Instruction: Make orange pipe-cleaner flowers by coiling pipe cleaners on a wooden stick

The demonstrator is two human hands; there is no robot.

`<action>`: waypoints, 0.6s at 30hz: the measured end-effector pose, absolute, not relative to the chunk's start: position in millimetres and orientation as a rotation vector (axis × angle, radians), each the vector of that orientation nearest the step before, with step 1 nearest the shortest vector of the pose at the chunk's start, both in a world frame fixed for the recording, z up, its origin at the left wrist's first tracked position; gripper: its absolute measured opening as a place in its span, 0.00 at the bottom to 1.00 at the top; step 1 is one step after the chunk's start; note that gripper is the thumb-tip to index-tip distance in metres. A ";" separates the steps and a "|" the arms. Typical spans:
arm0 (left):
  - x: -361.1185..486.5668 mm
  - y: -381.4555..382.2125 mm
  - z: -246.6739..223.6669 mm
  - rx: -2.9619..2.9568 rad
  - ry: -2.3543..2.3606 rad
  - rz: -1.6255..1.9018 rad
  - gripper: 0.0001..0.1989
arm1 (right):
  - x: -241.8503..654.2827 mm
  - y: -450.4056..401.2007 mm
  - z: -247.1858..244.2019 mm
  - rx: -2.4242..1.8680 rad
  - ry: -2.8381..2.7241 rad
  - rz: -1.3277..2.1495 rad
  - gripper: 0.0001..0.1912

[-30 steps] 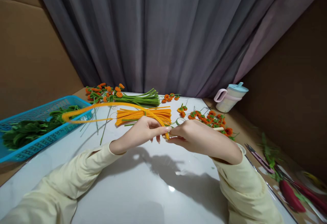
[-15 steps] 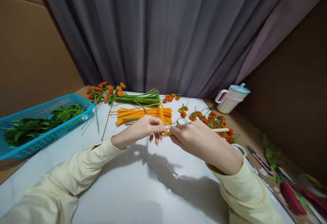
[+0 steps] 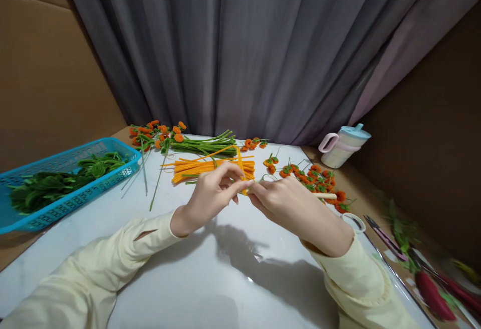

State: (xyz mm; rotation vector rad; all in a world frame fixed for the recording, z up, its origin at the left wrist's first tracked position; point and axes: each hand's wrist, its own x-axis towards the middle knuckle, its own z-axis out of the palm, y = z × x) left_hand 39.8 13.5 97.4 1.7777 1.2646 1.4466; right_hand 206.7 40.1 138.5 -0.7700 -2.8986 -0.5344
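Observation:
My left hand is closed, with thumb and finger pinching a yellow-orange pipe cleaner that bends up and away toward the back of the table. Against it, my right hand is closed around a pale wooden stick, whose end sticks out to the right. The pipe cleaner wraps about the stick's left end between my fingertips, though they partly hide the turns. Just behind the hands lies a bundle of yellow-orange pipe cleaners.
A blue basket of green leaves stands at left. Green stems and orange flowers lie at the back. More orange flowers, a tape roll, a lidded cup and red-handled pliers are at right.
My left hand has turned and its fingers have curled in at the pipe cleaner, which were hanging lower before. My right hand stays nearly in place with the stick. The view has shifted slightly.

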 end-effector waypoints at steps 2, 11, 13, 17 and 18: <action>39.3 12.4 94.7 1.989 1.317 1.496 0.08 | 206.2 40.4 138.0 -0.773 -2.891 -0.538 0.06; 43.3 6.3 93.1 2.264 1.151 1.645 0.08 | 211.5 39.0 146.9 -0.833 -2.885 -0.514 0.09; 43.0 8.1 89.4 2.276 1.079 1.662 0.09 | 211.7 38.2 149.6 -0.828 -2.890 -0.520 0.08; 40.8 12.3 86.7 2.270 1.005 1.705 0.06 | 208.0 38.1 151.4 -0.848 -2.913 -0.518 0.10; 40.4 12.8 87.2 2.258 1.002 1.706 0.06 | 207.1 38.4 150.8 -0.851 -2.904 -0.522 0.10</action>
